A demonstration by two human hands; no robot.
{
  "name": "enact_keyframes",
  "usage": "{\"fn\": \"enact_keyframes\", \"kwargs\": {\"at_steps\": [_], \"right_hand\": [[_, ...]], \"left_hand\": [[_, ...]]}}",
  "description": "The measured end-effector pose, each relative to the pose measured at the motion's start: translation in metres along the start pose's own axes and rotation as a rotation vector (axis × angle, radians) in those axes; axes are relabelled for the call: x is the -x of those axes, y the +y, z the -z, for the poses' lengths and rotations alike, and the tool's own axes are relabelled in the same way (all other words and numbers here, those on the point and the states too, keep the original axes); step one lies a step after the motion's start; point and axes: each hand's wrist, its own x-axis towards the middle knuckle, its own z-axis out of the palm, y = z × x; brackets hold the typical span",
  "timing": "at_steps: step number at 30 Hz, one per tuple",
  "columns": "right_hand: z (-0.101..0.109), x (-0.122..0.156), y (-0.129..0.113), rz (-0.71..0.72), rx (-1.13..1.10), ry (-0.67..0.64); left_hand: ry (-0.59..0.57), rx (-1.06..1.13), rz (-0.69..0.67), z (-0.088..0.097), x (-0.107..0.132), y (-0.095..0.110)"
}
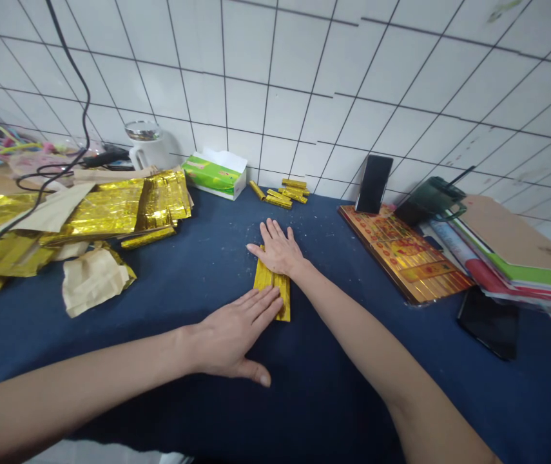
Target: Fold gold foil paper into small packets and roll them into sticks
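A folded strip of gold foil paper (271, 290) lies on the dark blue tabletop (183, 277), directly in front of me. My left hand (236, 335) presses flat on its lower part, fingers spread and pointing right. My right hand (276, 248) rests palm down across its upper end, and the palm hides that end. Beyond the fingertips lies a small pile of folded gold bars (280, 193). To the left is a large heap of crumpled gold foil sheets (111, 216), with a loose gold strip (148, 237) at its near edge and tan paper (94, 280) beside it.
A tissue box (214, 173) and white mug (149, 149) stand against the white tiled wall (285, 84). To the right are an upright phone (374, 183), a red-gold printed sheet (403, 254), a flat black phone (488, 322) and stacked books (512, 258). A black cable (75, 122) hangs at left.
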Motion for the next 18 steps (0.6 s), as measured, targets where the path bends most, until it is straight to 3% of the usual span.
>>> {"fn": "enact_keyframes", "kwargs": {"at_steps": [12,18], "right_hand": [[-0.0009,0.0002,-0.0014,-0.017,0.011,-0.003],[0.0011,0.0013,-0.0017,-0.015,0.009,-0.003]], "left_hand": [[0.084,0.04,-0.016,-0.0106,0.0022,0.0041],[0.01,-0.002,-0.018,-0.0094,0.0015,0.0049]]}}
